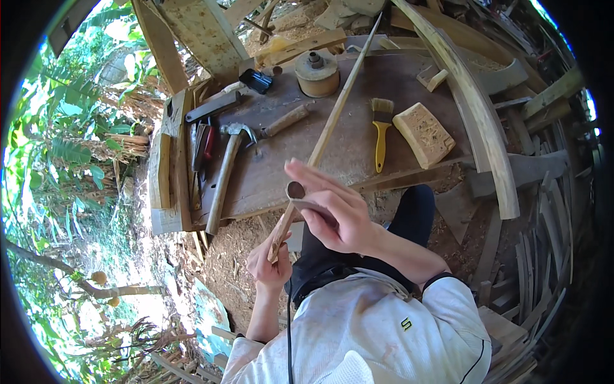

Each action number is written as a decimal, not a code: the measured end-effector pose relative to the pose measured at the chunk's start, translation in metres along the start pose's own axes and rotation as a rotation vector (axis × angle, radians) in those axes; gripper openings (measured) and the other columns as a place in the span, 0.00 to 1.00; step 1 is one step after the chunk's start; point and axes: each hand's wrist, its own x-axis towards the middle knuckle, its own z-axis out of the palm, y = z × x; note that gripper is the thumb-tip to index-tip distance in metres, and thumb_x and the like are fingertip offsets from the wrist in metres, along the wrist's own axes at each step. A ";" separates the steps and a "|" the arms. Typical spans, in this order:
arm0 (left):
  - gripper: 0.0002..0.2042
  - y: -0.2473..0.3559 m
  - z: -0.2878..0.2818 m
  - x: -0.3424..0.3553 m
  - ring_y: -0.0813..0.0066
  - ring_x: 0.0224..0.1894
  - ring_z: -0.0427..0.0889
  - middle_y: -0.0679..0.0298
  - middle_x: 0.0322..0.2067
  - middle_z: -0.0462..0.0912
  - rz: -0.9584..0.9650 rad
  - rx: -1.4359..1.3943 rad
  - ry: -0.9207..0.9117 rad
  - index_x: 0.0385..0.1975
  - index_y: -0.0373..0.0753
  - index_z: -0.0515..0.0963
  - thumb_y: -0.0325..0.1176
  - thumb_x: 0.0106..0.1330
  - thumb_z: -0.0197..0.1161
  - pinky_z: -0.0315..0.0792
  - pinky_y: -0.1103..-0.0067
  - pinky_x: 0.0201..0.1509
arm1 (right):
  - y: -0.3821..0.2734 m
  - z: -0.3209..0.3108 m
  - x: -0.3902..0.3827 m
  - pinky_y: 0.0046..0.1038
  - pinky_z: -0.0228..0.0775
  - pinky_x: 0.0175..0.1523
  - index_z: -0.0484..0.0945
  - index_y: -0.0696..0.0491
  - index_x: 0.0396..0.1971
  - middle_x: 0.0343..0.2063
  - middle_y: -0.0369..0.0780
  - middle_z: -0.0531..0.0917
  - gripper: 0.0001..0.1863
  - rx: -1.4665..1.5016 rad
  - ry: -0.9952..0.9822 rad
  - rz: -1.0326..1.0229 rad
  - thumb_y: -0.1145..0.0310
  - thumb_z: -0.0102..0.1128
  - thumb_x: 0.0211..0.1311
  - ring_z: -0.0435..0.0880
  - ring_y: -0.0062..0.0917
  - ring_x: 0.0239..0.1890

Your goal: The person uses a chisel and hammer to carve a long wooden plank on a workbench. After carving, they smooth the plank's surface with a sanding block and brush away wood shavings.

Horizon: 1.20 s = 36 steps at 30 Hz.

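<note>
A long, tapering wooden stick point(341, 105) slants from my lap across the workbench to a thin tip at the far edge. My left hand point(268, 261) is closed round its thick lower end. Just above that grip, my right hand point(339, 214) presses a curled brown piece of sandpaper point(313, 208) against the stick. The thumb pins the sheet while the fingers stretch forward over it. The palm side and part of the sheet are hidden.
On the brown workbench point(275, 173) lie a claw hammer point(225, 173), a yellow-handled paintbrush point(382, 137), a wooden block point(425, 136) and a round tin point(317, 75). A curved pole point(476, 89) bends along the right. Wood strips are piled beyond it, and plants stand at left.
</note>
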 end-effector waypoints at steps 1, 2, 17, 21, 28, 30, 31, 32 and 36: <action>0.15 0.001 0.001 0.000 0.60 0.36 0.94 0.51 0.38 0.92 0.000 -0.006 -0.008 0.53 0.23 0.83 0.22 0.70 0.62 0.85 0.74 0.41 | -0.001 -0.001 0.003 0.44 0.69 0.75 0.75 0.56 0.46 0.72 0.51 0.74 0.13 -0.020 -0.029 0.016 0.75 0.68 0.65 0.74 0.43 0.74; 0.15 0.001 0.003 0.000 0.60 0.36 0.94 0.50 0.38 0.92 0.001 -0.011 -0.016 0.53 0.23 0.83 0.22 0.69 0.63 0.85 0.74 0.41 | 0.000 0.000 0.007 0.45 0.70 0.74 0.75 0.56 0.47 0.71 0.51 0.74 0.14 -0.039 -0.058 0.032 0.75 0.68 0.65 0.74 0.44 0.74; 0.17 -0.009 0.008 -0.011 0.57 0.32 0.93 0.48 0.35 0.91 0.048 -0.043 0.033 0.51 0.24 0.83 0.19 0.62 0.68 0.84 0.73 0.37 | 0.003 -0.012 0.020 0.44 0.57 0.81 0.78 0.60 0.62 0.76 0.49 0.68 0.30 -0.135 -0.560 -0.201 0.65 0.64 0.59 0.68 0.41 0.77; 0.16 -0.005 0.009 -0.004 0.56 0.32 0.92 0.47 0.35 0.90 0.086 -0.041 0.009 0.49 0.24 0.83 0.19 0.61 0.70 0.84 0.73 0.36 | 0.012 -0.013 0.016 0.41 0.73 0.71 0.82 0.55 0.59 0.70 0.46 0.77 0.25 -0.105 -0.469 -0.152 0.68 0.69 0.61 0.79 0.38 0.69; 0.16 -0.006 0.009 -0.004 0.55 0.31 0.92 0.47 0.34 0.90 0.063 -0.074 0.018 0.49 0.24 0.83 0.19 0.61 0.70 0.84 0.73 0.35 | 0.011 0.000 0.018 0.37 0.79 0.59 0.86 0.54 0.45 0.51 0.40 0.89 0.19 -0.205 -0.200 -0.200 0.56 0.75 0.61 0.89 0.34 0.55; 0.16 -0.005 0.010 -0.002 0.56 0.31 0.92 0.48 0.34 0.90 0.081 -0.087 0.033 0.50 0.24 0.83 0.19 0.60 0.70 0.84 0.73 0.35 | 0.008 0.005 0.012 0.34 0.78 0.55 0.86 0.53 0.42 0.47 0.38 0.90 0.20 -0.256 -0.103 -0.184 0.53 0.76 0.60 0.90 0.31 0.52; 0.17 -0.005 0.010 -0.003 0.56 0.31 0.92 0.48 0.34 0.90 0.084 -0.092 0.029 0.50 0.24 0.83 0.19 0.60 0.70 0.84 0.73 0.35 | 0.005 0.007 0.008 0.34 0.76 0.54 0.86 0.52 0.41 0.45 0.37 0.90 0.20 -0.279 -0.070 -0.170 0.51 0.76 0.60 0.89 0.29 0.50; 0.17 -0.004 0.010 -0.004 0.56 0.31 0.92 0.48 0.34 0.90 0.088 -0.097 0.024 0.50 0.24 0.83 0.19 0.60 0.71 0.84 0.73 0.36 | 0.003 0.009 0.005 0.33 0.75 0.52 0.86 0.51 0.39 0.43 0.36 0.89 0.20 -0.303 -0.037 -0.156 0.50 0.76 0.60 0.89 0.27 0.48; 0.18 -0.006 0.009 -0.003 0.57 0.33 0.93 0.49 0.34 0.91 0.089 -0.084 0.006 0.51 0.24 0.83 0.20 0.60 0.71 0.84 0.73 0.36 | -0.003 0.010 0.005 0.32 0.71 0.50 0.86 0.50 0.38 0.39 0.33 0.87 0.21 -0.302 -0.059 -0.171 0.48 0.77 0.58 0.85 0.25 0.39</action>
